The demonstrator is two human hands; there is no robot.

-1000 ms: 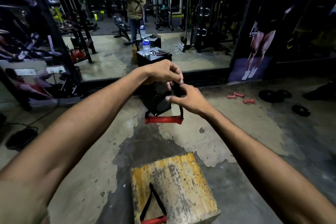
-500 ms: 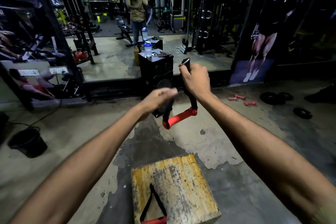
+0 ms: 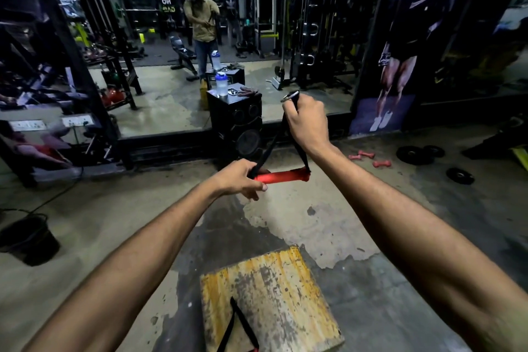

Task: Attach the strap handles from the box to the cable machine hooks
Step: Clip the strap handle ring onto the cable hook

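Both arms reach forward over a worn concrete floor (image 3: 85, 237). The right hand (image 3: 307, 120) is closed around the top of a strap handle (image 3: 281, 176), gripping the black webbing just below a metal ring (image 3: 289, 96) that sticks out above the fist. From there the two runs of webbing spread downward to a red grip tube, which hangs roughly level in mid-air between the hands. The left hand (image 3: 241, 178) is closed on the left end of that red tube, where the webbing enters it, thumb side towards the camera. Below, near the bottom edge of the view, stands a yellow, paint-chipped wooden box (image 3: 274, 288); a second strap handle (image 3: 240, 328) lies on its top at the near left, its black webbing forming a peak and its red grip partly cut off by the frame edge. Ahead stands a black speaker (image 3: 237, 126) with a shaker bottle (image 3: 221, 84) on top, in front of a wall mirror (image 3: 171, 80). Small pink dumbbells (image 3: 371, 158) and black weight plates (image 3: 420, 153) lie on the floor to the right, and a black bucket (image 3: 27, 240) sits at far left.
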